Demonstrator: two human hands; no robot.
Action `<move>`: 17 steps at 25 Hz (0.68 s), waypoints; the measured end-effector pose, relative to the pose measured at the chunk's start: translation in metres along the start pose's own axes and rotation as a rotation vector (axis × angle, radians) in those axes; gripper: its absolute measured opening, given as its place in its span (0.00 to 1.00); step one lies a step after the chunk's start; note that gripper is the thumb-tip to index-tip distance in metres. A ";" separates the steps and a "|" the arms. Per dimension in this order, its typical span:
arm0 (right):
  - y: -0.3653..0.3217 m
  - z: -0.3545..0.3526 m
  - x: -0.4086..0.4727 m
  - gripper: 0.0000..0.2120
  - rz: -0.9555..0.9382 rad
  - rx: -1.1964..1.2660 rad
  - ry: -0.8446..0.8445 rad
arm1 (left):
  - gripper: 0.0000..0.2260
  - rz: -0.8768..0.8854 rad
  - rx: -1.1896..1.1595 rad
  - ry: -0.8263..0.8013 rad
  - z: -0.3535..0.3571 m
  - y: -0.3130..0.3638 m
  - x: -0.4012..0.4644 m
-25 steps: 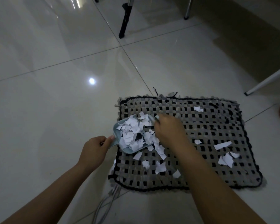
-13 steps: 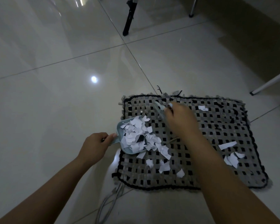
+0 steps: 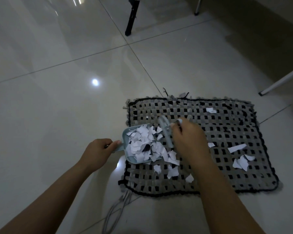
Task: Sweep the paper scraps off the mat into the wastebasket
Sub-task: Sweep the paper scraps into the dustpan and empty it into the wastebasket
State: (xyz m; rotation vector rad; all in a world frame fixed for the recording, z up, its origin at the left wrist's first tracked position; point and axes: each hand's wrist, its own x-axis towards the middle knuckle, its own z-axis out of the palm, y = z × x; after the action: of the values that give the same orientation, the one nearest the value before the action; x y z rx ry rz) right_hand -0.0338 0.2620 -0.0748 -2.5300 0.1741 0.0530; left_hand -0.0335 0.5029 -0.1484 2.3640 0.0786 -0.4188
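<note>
We have only the one view, worn on the head, and through it we look steeply down and forward at a glossy tiled floor (image 3: pixel 57 107). The wide lens bends the tile joints. Our two forearms enter from the bottom edge, so we sit close; a woven mat (image 3: pixel 227 132) fills the lower right, furniture legs (image 3: pixel 132 16) the top.

Prob. a home: tiled floor (image 3: pixel 57 115), woven mat (image 3: pixel 227 132), chair legs (image 3: pixel 277 81).
</note>
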 end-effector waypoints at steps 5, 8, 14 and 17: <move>0.046 -0.024 -0.038 0.18 0.373 -0.004 0.290 | 0.23 0.046 0.054 -0.045 -0.011 -0.004 0.006; 0.049 -0.002 -0.055 0.17 0.397 -0.040 0.278 | 0.23 0.042 0.063 -0.051 -0.012 -0.002 0.007; 0.013 0.034 -0.044 0.14 0.221 -0.039 0.192 | 0.22 0.013 0.047 -0.040 0.000 0.005 -0.003; 0.001 0.042 -0.035 0.15 0.128 -0.012 0.139 | 0.21 -0.005 0.034 -0.043 0.002 0.006 -0.006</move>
State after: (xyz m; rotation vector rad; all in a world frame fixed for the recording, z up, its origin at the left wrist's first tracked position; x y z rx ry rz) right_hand -0.0683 0.2888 -0.1073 -2.5322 0.3923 -0.0722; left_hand -0.0389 0.4971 -0.1439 2.3872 0.0577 -0.4763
